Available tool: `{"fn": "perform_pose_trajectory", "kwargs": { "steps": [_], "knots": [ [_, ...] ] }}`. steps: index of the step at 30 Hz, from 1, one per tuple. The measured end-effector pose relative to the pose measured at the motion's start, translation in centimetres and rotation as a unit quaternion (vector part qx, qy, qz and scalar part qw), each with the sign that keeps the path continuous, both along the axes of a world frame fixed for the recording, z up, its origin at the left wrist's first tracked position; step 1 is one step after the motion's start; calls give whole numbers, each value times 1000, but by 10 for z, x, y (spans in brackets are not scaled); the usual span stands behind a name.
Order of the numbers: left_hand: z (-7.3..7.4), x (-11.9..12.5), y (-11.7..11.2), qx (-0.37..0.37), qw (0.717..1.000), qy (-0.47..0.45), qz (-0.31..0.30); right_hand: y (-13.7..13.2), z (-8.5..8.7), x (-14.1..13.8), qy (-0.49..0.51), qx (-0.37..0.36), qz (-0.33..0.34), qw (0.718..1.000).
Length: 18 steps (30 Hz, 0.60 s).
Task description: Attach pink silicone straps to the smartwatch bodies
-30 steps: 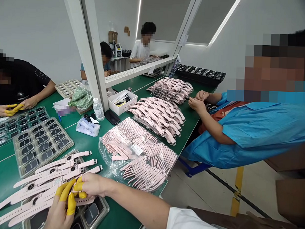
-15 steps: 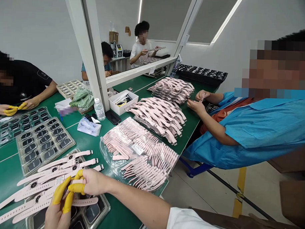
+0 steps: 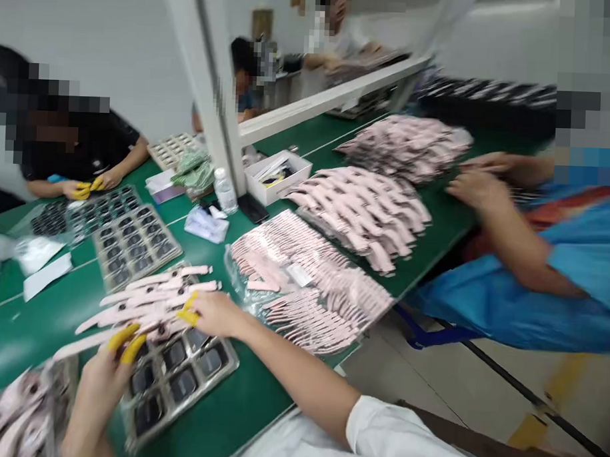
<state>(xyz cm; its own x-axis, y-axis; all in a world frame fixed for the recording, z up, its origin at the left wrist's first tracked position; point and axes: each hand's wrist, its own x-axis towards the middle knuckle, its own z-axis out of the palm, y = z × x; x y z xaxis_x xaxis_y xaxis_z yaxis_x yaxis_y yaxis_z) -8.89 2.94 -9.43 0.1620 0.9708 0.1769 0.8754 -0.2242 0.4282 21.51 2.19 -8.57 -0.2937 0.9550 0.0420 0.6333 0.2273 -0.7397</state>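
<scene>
A smartwatch with a pink strap lies low over a clear tray of dark square watch faces. My left hand, with yellow finger covers, closes its fingertips on the strap's left part. My right hand, also with yellow covers, pinches near the strap's right end; motion blurs the exact contact. Just beyond, more pink-strapped watches lie side by side in a staggered row across the tray.
Bagged pink straps lie right of my forearm, with stacked pink watches behind. Another tray, a bottle, a white box and a frame post stand ahead. Co-workers sit left and right; pink watches lie lower left.
My hands have moved apart from their close grip and now sit at two places along the watch. The view has swung left, bringing the lower-left pink watches into sight.
</scene>
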Motion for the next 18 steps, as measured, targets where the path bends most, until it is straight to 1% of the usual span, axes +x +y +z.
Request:
{"fn": "perform_pose_trajectory", "kwargs": {
  "steps": [3, 5, 7, 10, 12, 14, 18],
  "knots": [
    [22, 7, -20, -64, 990, 119, -27, -8, -11, -8, 10, 5, 42, 999],
    [33, 10, -25, -94, 980, 167, -45, -10, -22, -17, 21, 4, 78, 997],
    [42, 8, -25, -115, 975, 185, -48, -13, -33, -28, 13, 32, 94, 995],
    [52, 0, -25, -152, 975, 159, -14, -24, -40, -41, 1, 58, 115, 992],
    [55, -5, -26, -182, 973, 140, -10, -30, -44, -48, -8, 64, 127, 990],
    [56, -10, -25, -211, 967, 142, -16, -32, -48, -53, -14, 71, 137, 988],
    [49, -16, -19, -242, 956, 167, -4, -31, -59, -60, -21, 78, 145, 986]
  ]
}}
